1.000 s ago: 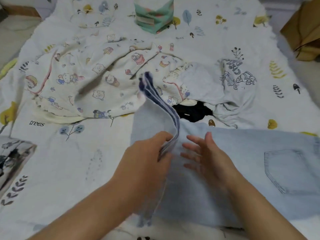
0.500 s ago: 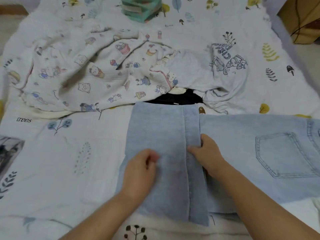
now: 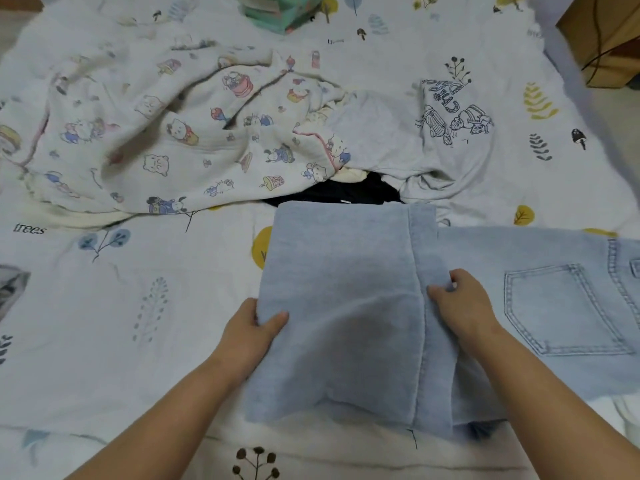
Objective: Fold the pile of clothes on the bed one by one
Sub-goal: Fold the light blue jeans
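Light blue jeans (image 3: 346, 299) lie on the bed in front of me, their legs folded over toward the back pocket (image 3: 561, 306) on the right. My left hand (image 3: 254, 329) grips the left folded edge, thumb on top. My right hand (image 3: 460, 299) pinches the hem strip of the folded legs. Behind the jeans sits the pile: a cartoon-print cream garment (image 3: 166, 143), a white printed T-shirt (image 3: 433, 133) and a black garment (image 3: 349, 195) partly hidden beneath them.
A leaf-print bedsheet (image 3: 104, 306) covers the bed. Folded green-striped clothes (image 3: 280, 12) sit at the far edge. A brown cardboard box (image 3: 609, 36) stands off the bed at the upper right. A dark printed item (image 3: 10, 292) lies at the left edge.
The raised jeans legs were laid flat over the upper part. My left hand moved from the top of the fold to its left edge; my right hand now pinches the hem.
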Available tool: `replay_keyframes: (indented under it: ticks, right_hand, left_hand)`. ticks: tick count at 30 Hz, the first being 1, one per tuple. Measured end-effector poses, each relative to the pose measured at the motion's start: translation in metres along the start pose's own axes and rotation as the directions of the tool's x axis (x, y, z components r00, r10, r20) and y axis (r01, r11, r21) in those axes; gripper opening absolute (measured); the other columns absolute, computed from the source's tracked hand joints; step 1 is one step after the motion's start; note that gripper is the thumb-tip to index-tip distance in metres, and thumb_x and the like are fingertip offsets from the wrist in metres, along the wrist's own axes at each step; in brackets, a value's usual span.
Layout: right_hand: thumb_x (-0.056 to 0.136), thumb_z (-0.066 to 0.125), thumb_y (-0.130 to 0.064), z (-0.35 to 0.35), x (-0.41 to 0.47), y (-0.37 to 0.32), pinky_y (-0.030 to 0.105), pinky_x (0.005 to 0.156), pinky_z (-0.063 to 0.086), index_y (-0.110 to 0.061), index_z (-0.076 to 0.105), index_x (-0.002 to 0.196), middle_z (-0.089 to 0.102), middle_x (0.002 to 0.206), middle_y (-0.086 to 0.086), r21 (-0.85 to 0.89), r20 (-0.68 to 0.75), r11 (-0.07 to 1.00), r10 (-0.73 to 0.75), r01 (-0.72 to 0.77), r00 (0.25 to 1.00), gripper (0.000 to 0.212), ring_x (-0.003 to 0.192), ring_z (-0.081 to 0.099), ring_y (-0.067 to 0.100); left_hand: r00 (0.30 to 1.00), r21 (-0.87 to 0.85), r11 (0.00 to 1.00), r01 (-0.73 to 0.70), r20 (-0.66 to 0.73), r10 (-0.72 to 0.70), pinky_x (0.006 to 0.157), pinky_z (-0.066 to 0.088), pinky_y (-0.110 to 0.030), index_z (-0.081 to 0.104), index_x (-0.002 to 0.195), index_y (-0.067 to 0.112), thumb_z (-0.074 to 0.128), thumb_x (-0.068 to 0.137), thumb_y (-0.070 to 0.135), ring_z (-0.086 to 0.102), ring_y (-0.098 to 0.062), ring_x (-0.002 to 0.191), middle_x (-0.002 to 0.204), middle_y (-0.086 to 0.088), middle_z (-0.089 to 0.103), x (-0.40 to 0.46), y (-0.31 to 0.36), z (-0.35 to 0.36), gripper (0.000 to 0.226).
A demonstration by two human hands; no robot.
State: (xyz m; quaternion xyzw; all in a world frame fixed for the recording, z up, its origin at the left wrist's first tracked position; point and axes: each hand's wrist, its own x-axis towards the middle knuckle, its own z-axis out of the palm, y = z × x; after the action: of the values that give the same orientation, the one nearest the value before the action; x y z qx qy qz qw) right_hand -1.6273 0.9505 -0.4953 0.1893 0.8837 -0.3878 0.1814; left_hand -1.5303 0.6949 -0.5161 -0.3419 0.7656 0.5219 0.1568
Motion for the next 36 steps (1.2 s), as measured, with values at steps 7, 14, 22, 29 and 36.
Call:
replay_keyframes:
  ticks: [7,14,22,29,36]
  right_hand:
    - [0.087,0.056,-0.042,-0.012,-0.032,0.023,0.035,0.085,0.046,-0.008,0.06,0.102,0.064,0.103,0.006,-0.075,0.098,0.988,0.139,-0.132,0.985,0.037,0.095,0.06,0.026]
    - [0.085,0.063,-0.019,-0.021,-0.07,0.029,0.029,0.07,0.05,-0.024,0.048,0.101,0.061,0.093,-0.006,0.131,0.123,0.991,-0.012,-0.004,0.992,0.022,0.082,0.06,0.01]
    - [0.088,0.058,-0.024,-0.012,-0.075,0.046,0.029,0.079,0.042,-0.021,0.044,0.117,0.055,0.103,-0.002,-0.065,0.145,0.997,0.061,-0.052,0.988,0.033,0.098,0.055,0.021]
    - [0.092,0.052,-0.015,-0.01,-0.087,0.063,0.031,0.071,0.036,-0.021,0.037,0.129,0.061,0.107,0.01,-0.327,0.017,0.943,-0.053,0.056,0.998,0.04,0.096,0.057,0.029]
    - [0.095,0.044,-0.012,-0.008,-0.071,0.061,0.032,0.064,0.032,-0.022,0.041,0.123,0.055,0.082,0.004,-0.409,-0.108,0.906,-0.168,0.11,0.98,0.03,0.077,0.051,0.026]
  left_hand:
    - [0.993,0.124,0.985,0.119,-0.005,-0.119,0.076,0.046,-0.033,0.05,0.102,0.011,0.059,0.085,0.047,0.061,-0.023,0.089,0.099,-0.002,0.062,-0.008,-0.008,0.004,0.041]
    - [0.998,0.225,0.974,0.016,-0.07,0.0,0.077,0.04,-0.032,0.046,0.121,0.011,0.06,0.088,0.029,0.054,-0.021,0.089,0.111,-0.006,0.06,-0.031,-0.015,0.001,0.041]
    - [0.987,0.261,0.965,-0.005,-0.154,0.047,0.07,0.035,-0.031,0.042,0.124,0.006,0.053,0.092,0.027,0.049,-0.02,0.082,0.099,-0.004,0.055,-0.039,-0.022,0.015,0.04]
    - [0.978,0.308,0.949,-0.064,-0.168,0.12,0.056,0.032,-0.026,0.041,0.122,0.005,0.053,0.092,0.027,0.046,-0.012,0.071,0.081,0.009,0.047,-0.048,-0.028,0.024,0.04]
    - [0.975,0.351,0.933,-0.085,-0.163,0.15,0.068,0.035,-0.031,0.037,0.128,0.005,0.055,0.091,0.027,0.051,-0.023,0.085,0.103,-0.006,0.055,-0.054,-0.024,0.027,0.047]
